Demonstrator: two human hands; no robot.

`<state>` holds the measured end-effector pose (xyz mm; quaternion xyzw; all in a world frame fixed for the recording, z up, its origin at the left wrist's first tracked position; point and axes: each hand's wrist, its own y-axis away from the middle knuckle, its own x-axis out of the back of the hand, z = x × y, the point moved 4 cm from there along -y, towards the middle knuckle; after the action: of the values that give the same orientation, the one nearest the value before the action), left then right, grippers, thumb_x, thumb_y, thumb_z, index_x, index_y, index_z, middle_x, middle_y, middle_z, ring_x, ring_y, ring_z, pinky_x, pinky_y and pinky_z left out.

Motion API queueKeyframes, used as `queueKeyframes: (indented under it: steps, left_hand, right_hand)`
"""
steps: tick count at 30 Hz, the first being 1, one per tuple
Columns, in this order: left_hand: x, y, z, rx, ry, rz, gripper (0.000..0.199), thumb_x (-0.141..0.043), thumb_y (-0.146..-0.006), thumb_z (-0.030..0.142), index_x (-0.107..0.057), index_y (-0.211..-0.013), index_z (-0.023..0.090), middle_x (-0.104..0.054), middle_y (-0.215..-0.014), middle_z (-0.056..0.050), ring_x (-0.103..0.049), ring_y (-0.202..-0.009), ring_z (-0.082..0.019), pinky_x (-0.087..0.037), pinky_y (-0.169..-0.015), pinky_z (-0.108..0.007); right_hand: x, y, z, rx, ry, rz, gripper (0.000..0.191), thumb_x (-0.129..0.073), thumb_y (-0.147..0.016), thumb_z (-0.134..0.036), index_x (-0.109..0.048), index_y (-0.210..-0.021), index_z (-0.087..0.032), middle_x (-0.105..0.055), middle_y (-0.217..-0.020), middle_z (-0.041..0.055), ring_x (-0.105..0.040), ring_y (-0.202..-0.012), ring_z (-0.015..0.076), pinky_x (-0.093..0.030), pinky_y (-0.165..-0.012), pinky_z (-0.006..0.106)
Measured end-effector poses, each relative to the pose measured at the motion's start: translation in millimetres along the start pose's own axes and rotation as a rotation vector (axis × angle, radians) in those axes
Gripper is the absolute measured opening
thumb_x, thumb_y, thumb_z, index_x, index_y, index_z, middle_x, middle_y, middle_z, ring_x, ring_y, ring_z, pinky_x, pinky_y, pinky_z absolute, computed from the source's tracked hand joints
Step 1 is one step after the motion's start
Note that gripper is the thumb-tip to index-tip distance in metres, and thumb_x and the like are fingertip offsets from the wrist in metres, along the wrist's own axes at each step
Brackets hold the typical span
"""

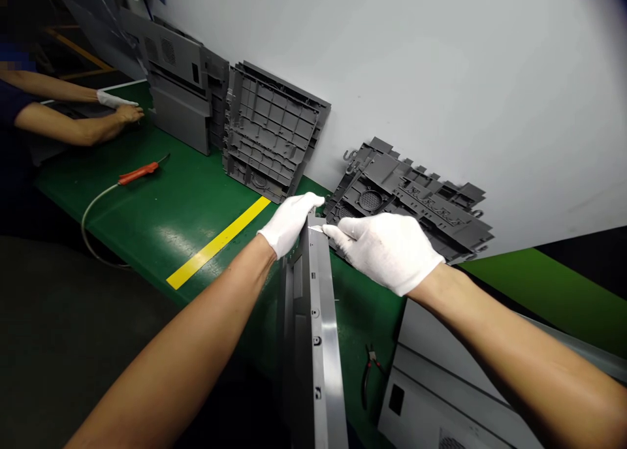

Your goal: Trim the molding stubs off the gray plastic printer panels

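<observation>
A grey plastic panel stands on edge in front of me, its narrow side facing up with small holes and slots along it. At its far end my left hand, in a white glove, is closed around the corner. My right hand, also gloved in white, pinches a knife, most of which is hidden in the fingers. Its thin, pointed blade touches or lies just over the panel's edge near my left hand.
Ribbed grey panels and other moulded parts lean against the white wall. Pliers lie beside a flat grey panel at right. An orange-handled tool with a cable lies left, near a co-worker's hands.
</observation>
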<state>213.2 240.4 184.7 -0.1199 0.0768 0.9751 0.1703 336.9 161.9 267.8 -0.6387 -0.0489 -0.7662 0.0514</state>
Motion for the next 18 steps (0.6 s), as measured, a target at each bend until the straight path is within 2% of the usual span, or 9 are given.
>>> queueKeyframes:
  steps: [6,13,18]
  left_hand:
    - [0.4,-1.1,-1.5,0.001,-0.023,-0.004,0.032,-0.06,-0.081,0.037,-0.042,-0.062,0.019,-0.038,-0.062,0.004,-0.031,-0.057,-0.01,-0.025,-0.055,-0.028]
    - [0.4,-1.7,-2.2,0.022,0.028,0.005,0.031,-0.062,-0.079,0.035,-0.04,-0.064,0.02,-0.037,-0.062,0.005,-0.03,-0.057,-0.01,-0.025,-0.055,-0.027]
    - [1.9,-0.8,-0.2,0.039,0.068,0.03,0.03,-0.064,-0.08,0.033,-0.044,-0.063,0.019,-0.04,-0.058,0.005,-0.033,-0.055,-0.01,-0.029,-0.057,-0.026]
  right_hand:
    - [0.5,1.4,0.7,0.011,0.014,0.009,0.071,-0.02,-0.098,-0.071,-0.068,-0.078,-0.024,-0.061,-0.056,0.002,-0.052,-0.052,0.0156,-0.023,-0.055,0.029]
    - [-0.1,4.2,0.6,0.054,-0.001,0.014,0.073,-0.017,-0.098,-0.071,-0.066,-0.074,-0.023,-0.056,-0.052,0.0007,-0.047,-0.049,0.0148,-0.021,-0.055,0.028]
    - [-0.8,13.7,-1.5,0.062,-0.098,0.028,0.068,-0.023,-0.098,-0.071,-0.061,-0.069,-0.023,-0.053,-0.053,0.0001,-0.044,-0.05,0.0142,-0.02,-0.054,0.028]
